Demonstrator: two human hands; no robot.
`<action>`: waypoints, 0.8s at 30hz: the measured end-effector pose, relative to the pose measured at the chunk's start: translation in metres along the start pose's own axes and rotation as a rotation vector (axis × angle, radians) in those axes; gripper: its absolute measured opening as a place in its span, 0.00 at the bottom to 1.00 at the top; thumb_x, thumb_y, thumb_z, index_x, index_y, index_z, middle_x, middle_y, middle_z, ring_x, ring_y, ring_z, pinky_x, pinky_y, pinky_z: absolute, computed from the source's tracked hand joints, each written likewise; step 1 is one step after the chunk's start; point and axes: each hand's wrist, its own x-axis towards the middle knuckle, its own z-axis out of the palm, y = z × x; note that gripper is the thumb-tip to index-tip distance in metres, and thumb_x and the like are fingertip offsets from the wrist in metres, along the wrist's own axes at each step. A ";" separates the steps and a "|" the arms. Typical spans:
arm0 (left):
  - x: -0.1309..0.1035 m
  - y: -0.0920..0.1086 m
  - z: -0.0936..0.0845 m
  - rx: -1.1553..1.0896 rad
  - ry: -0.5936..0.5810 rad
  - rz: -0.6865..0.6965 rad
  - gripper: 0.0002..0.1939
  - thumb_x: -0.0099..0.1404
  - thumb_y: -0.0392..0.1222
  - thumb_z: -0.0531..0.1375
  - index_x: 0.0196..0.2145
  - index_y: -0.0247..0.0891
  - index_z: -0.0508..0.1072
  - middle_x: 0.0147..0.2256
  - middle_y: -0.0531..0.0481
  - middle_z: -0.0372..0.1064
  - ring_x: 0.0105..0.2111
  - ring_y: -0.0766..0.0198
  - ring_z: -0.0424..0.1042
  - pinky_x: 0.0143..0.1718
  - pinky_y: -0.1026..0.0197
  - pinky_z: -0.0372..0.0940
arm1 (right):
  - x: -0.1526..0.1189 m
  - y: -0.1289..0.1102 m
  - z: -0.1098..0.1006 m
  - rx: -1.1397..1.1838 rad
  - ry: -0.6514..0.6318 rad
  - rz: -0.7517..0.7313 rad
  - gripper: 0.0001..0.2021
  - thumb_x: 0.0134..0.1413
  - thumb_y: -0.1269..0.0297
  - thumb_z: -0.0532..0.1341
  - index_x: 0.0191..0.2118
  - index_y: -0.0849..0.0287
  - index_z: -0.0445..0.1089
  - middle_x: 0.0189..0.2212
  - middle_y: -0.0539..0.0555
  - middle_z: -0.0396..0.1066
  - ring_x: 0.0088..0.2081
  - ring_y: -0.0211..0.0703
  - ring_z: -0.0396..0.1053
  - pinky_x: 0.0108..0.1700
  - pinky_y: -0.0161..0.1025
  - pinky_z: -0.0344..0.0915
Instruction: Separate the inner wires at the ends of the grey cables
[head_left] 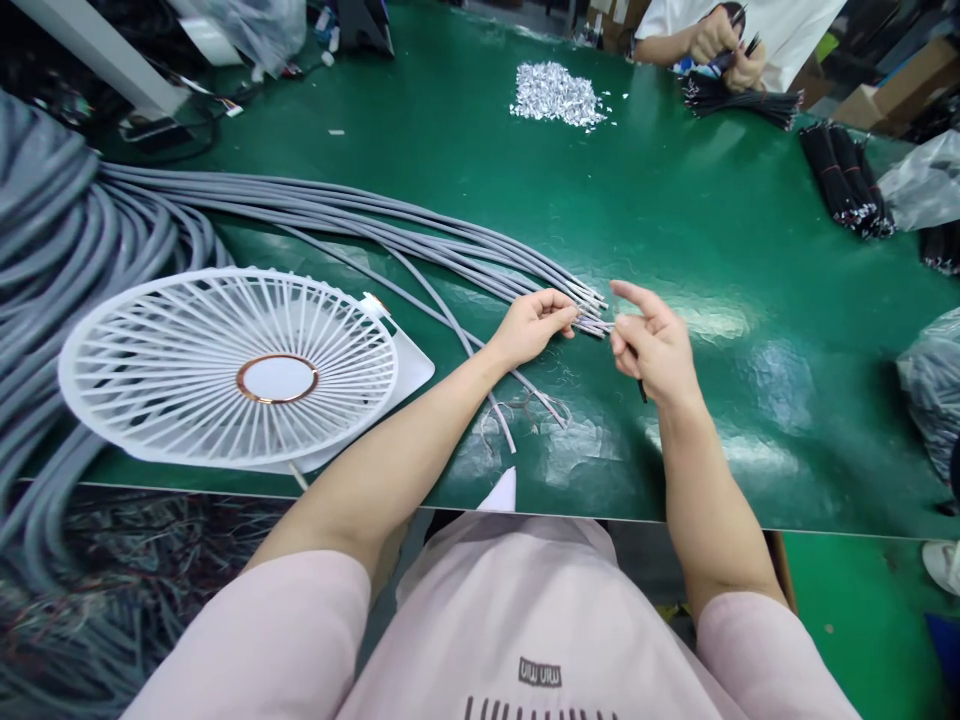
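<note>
Long grey cables (pixel 360 205) run from the left across the green table, their pale stripped ends lying side by side near the middle. My left hand (pixel 536 325) is closed at these ends, thumb and fingers pinching a cable end. Just to the right, my right hand (pixel 651 345) has its index finger stretched out, while the other fingers curl round a thin dark tool (pixel 642 390) whose tip sticks out below the palm. Two separate grey cables (pixel 501 420) with frayed thin wires lie below my left hand.
A white round fan (pixel 277 378) lies on the table (pixel 442 480) at the left. Silvery scraps (pixel 556 95) are heaped at the back. Across the table a person's hands (pixel 727 50) work over black wire bundles (pixel 742 102). More bundles (pixel 846 180) and plastic bags (pixel 930 180) are at the right.
</note>
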 end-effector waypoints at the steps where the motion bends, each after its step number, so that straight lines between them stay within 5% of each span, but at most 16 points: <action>1: 0.000 -0.001 0.000 -0.005 0.003 0.005 0.17 0.58 0.52 0.68 0.32 0.33 0.73 0.25 0.53 0.71 0.25 0.70 0.71 0.33 0.65 0.66 | -0.002 0.000 0.002 -0.042 -0.063 0.015 0.25 0.54 0.62 0.63 0.58 0.55 0.66 0.17 0.42 0.65 0.12 0.29 0.49 0.15 0.32 0.45; 10: -0.001 0.000 0.001 0.007 -0.006 0.001 0.18 0.56 0.52 0.68 0.35 0.33 0.75 0.28 0.53 0.72 0.25 0.71 0.70 0.30 0.65 0.66 | -0.001 0.015 0.011 -0.292 -0.134 -0.014 0.23 0.56 0.66 0.59 0.58 0.58 0.67 0.17 0.44 0.66 0.17 0.32 0.58 0.20 0.31 0.52; 17: -0.002 0.004 0.002 0.073 -0.041 -0.011 0.16 0.57 0.51 0.68 0.31 0.33 0.75 0.25 0.53 0.71 0.24 0.71 0.69 0.29 0.66 0.64 | 0.003 0.017 0.020 0.009 -0.045 0.078 0.18 0.53 0.63 0.62 0.50 0.59 0.69 0.16 0.41 0.64 0.12 0.28 0.49 0.15 0.31 0.45; 24: -0.001 0.004 0.000 -0.030 -0.005 -0.051 0.07 0.59 0.41 0.63 0.28 0.35 0.71 0.23 0.53 0.71 0.26 0.69 0.72 0.35 0.64 0.67 | 0.003 -0.008 -0.001 0.153 0.093 -0.033 0.20 0.54 0.57 0.65 0.52 0.54 0.68 0.17 0.39 0.60 0.12 0.26 0.42 0.15 0.32 0.44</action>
